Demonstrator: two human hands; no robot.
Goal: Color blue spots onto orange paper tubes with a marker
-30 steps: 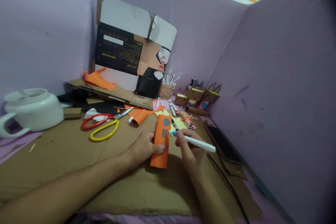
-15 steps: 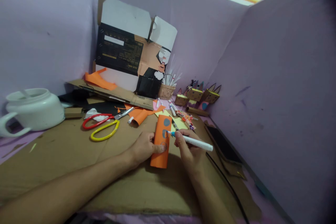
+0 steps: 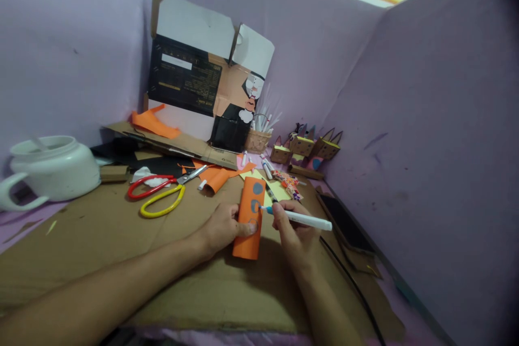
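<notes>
An orange paper tube (image 3: 246,246) lies lengthwise on the cardboard, with blue-grey round shapes drawn in a row along its upper side. My left hand (image 3: 222,230) grips it from the left, thumb on top near the lowest shape. Between the fingers of my right hand (image 3: 298,235) is a white marker (image 3: 308,219) with a blue tip. Its tip meets the tube at the right side of the middle shape, which is partly coloured in. The top shape is filled; the lowest shows as an outline, partly covered by my thumb.
Scissors (image 3: 162,194) with red and yellow handles lie left of the tube. A white pot (image 3: 60,173) stands far left. Behind are orange paper scraps (image 3: 217,179), a basket of markers (image 3: 257,141) and cardboard animal figures (image 3: 302,145). A phone (image 3: 346,224) and black cable (image 3: 352,284) lie right.
The marker and my right hand have shifted slightly right and down. The middle shape has more blue in it. My left hand and the tube stay in place.
</notes>
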